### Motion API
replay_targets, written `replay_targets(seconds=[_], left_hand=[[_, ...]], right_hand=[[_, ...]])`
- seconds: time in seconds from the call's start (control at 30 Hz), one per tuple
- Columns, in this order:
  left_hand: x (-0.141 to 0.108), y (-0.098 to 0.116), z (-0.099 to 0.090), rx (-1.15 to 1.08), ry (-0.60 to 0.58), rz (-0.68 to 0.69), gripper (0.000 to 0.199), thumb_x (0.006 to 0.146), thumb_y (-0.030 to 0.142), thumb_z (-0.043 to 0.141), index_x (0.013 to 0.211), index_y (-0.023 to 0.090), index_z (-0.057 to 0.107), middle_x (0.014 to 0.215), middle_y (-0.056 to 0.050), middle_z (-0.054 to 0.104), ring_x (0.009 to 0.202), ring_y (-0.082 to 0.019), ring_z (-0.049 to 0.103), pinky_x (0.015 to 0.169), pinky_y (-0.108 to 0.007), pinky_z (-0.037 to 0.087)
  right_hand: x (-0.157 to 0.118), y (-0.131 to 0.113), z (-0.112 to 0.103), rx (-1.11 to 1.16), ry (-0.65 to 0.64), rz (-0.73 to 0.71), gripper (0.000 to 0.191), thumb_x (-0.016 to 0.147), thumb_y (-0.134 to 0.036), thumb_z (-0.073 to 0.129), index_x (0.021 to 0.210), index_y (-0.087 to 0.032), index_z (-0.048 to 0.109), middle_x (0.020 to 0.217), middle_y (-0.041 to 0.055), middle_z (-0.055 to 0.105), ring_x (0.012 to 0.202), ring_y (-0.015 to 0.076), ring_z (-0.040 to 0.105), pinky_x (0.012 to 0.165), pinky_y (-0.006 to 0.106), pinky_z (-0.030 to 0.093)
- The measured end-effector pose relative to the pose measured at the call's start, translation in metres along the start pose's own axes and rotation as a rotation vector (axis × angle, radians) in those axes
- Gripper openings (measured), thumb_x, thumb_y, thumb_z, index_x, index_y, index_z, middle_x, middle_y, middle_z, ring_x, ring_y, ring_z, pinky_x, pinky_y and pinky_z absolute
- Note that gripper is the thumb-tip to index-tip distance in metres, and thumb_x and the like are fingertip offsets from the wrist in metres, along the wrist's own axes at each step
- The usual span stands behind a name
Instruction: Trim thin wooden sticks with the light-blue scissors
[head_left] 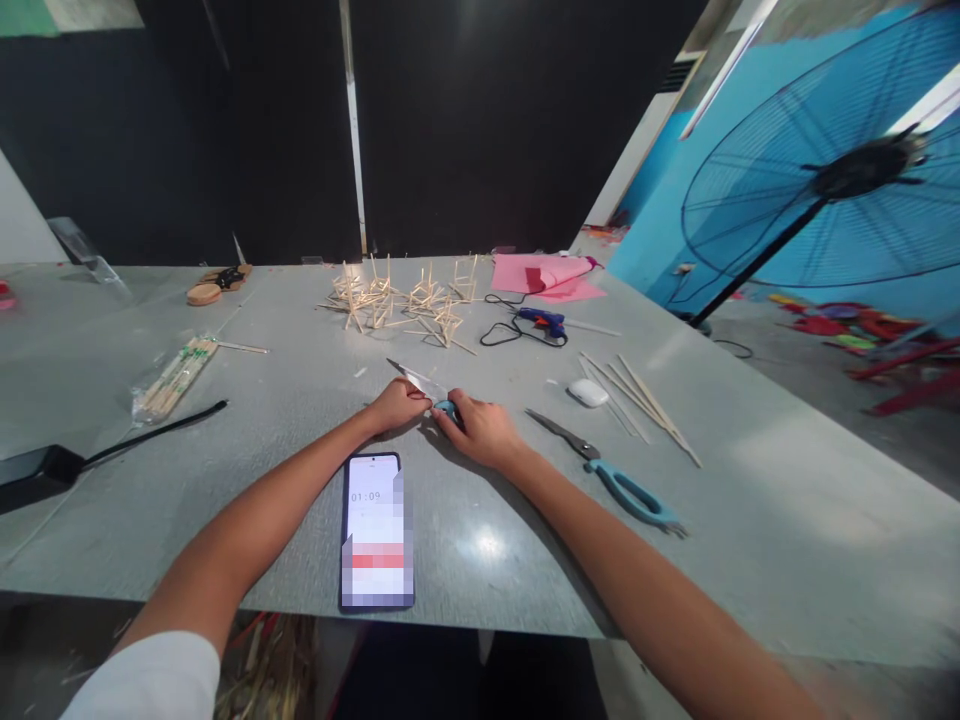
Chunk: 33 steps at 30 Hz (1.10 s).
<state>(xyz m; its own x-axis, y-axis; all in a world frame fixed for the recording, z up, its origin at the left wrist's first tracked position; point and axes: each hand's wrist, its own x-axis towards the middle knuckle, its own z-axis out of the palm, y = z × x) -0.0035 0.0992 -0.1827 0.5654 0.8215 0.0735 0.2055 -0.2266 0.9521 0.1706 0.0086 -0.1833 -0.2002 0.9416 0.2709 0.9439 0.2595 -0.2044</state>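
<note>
Near the middle of the grey table, my left hand [400,405] is closed beside the blades of a small pair of scissors [421,382]; what its fingers pinch is too small to make out. My right hand [481,426] is wrapped round the blue handle of these scissors, whose pointed blades extend up and left past my left hand. Below my hands lies a phone [376,530] with a lit screen reading 01:09. A larger pair of scissors [628,490] with a light blue handle rests to the right of my right hand.
Frames of thin sticks [405,300] stand at the back. Behind my right hand are a blue glue gun [544,321], pink sheets [541,276], a white mouse-like object [588,393] and loose sticks [652,405]. Bagged sticks [180,378] and a black device [41,476] lie left.
</note>
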Motion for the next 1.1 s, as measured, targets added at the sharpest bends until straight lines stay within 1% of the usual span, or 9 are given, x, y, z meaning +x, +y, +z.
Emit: replay_targets(seconds=[0.1,0.27,0.4,0.63,0.7,0.83,0.9,1.0,1.1], left_hand=[[-0.001,0.0,0.0,0.021,0.002,0.028,0.024,0.068,0.029,0.06,0.059,0.02,0.039,0.059,0.005,0.035,0.058,-0.009,0.03,0.058,-0.027,0.021],[-0.004,0.001,0.001,0.04,0.001,0.051,0.035,0.068,0.023,0.058,0.061,0.022,0.024,0.059,0.007,0.019,0.056,-0.008,0.018,0.058,-0.03,0.011],[-0.004,0.002,0.002,0.04,-0.004,0.073,0.035,0.07,0.023,0.057,0.063,0.022,0.023,0.061,0.006,0.019,0.057,-0.009,0.018,0.058,-0.03,0.013],[0.001,-0.001,0.004,0.027,-0.011,0.047,0.024,0.067,0.024,0.057,0.059,0.02,0.035,0.06,0.005,0.032,0.061,-0.01,0.031,0.061,-0.026,0.026],[0.0,0.001,0.004,0.021,-0.021,0.045,0.023,0.068,0.025,0.056,0.06,0.02,0.035,0.06,0.005,0.032,0.06,-0.01,0.03,0.061,-0.026,0.025],[-0.005,0.005,0.003,0.081,-0.016,0.074,0.034,0.069,0.024,0.057,0.061,0.022,0.024,0.06,0.007,0.02,0.057,-0.008,0.018,0.057,-0.028,0.014],[-0.006,0.006,0.003,0.059,-0.018,0.054,0.034,0.069,0.023,0.056,0.063,0.022,0.023,0.06,0.007,0.02,0.057,-0.008,0.017,0.057,-0.028,0.012],[-0.005,0.005,0.003,0.031,-0.011,0.048,0.035,0.07,0.021,0.057,0.063,0.022,0.023,0.06,0.007,0.02,0.057,-0.008,0.018,0.057,-0.028,0.012],[-0.003,0.005,0.004,0.018,-0.005,0.062,0.035,0.07,0.017,0.06,0.06,0.021,0.026,0.059,0.007,0.021,0.058,-0.008,0.019,0.058,-0.027,0.014]], right_hand=[[0.002,0.003,0.0,0.015,0.014,0.07,0.046,0.103,-0.058,0.035,0.111,-0.019,0.058,0.083,0.0101,0.074,0.07,0.0227,0.067,0.059,0.029,0.026],[0.006,0.014,0.0,0.147,0.186,0.42,0.055,0.105,-0.056,0.02,0.115,-0.014,0.054,0.085,0.0155,0.071,0.074,0.0268,0.065,0.06,0.031,0.031],[0.002,0.014,-0.004,0.193,0.192,0.362,0.055,0.103,-0.061,0.024,0.116,-0.017,0.053,0.079,0.0101,0.069,0.073,0.0258,0.064,0.061,0.03,0.032],[-0.004,-0.002,-0.002,0.026,0.029,0.046,0.053,0.102,-0.062,0.029,0.114,-0.017,0.056,0.079,0.01,0.072,0.065,0.0222,0.063,0.059,0.03,0.028],[-0.002,0.0,0.001,-0.011,0.026,0.076,0.054,0.101,-0.062,0.031,0.114,-0.018,0.058,0.081,0.011,0.072,0.065,0.0228,0.063,0.059,0.03,0.026],[0.004,0.013,0.002,0.092,0.163,0.368,0.06,0.103,-0.062,0.021,0.113,-0.015,0.057,0.081,0.0139,0.071,0.066,0.0237,0.061,0.058,0.03,0.027],[0.005,0.018,0.001,0.17,0.229,0.443,0.063,0.103,-0.064,0.018,0.112,-0.015,0.057,0.08,0.0132,0.07,0.067,0.0237,0.061,0.059,0.03,0.028],[0.002,0.018,-0.002,0.24,0.261,0.394,0.061,0.101,-0.067,0.022,0.112,-0.017,0.056,0.075,0.0092,0.067,0.067,0.0237,0.06,0.06,0.03,0.03],[-0.003,0.008,-0.004,0.218,0.18,0.234,0.056,0.101,-0.065,0.028,0.113,-0.017,0.055,0.071,0.0074,0.066,0.065,0.0235,0.061,0.059,0.03,0.029]])
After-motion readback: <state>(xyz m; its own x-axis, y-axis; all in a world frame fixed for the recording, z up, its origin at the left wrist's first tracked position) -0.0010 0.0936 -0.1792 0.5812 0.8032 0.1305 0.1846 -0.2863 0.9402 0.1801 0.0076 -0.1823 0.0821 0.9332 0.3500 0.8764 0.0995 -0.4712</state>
